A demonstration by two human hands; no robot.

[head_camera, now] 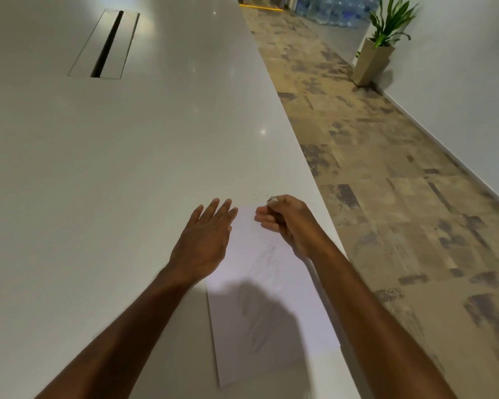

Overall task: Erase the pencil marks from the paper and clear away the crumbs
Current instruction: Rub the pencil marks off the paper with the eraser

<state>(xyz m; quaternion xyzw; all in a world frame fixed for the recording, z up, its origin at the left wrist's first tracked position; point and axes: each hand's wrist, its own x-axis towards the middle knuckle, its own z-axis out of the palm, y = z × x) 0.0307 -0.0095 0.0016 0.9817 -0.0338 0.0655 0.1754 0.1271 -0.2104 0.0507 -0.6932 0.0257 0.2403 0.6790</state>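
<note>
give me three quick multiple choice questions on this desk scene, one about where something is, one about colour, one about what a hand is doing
1. Where do the dark crumbs lie?
A. on the table just past the paper's far edge
B. on the floor
C. beside the plant pot

2. What colour is the paper?
A. yellow
B. white
C. blue

3. How is the left hand?
A. clenched in a fist
B. gripping a pencil
C. flat with straight fingers at the paper's left edge

Answers: 1 A, specks sit by the right hand; 2 B, the sheet is white; 3 C, its fingers are spread straight.
</note>
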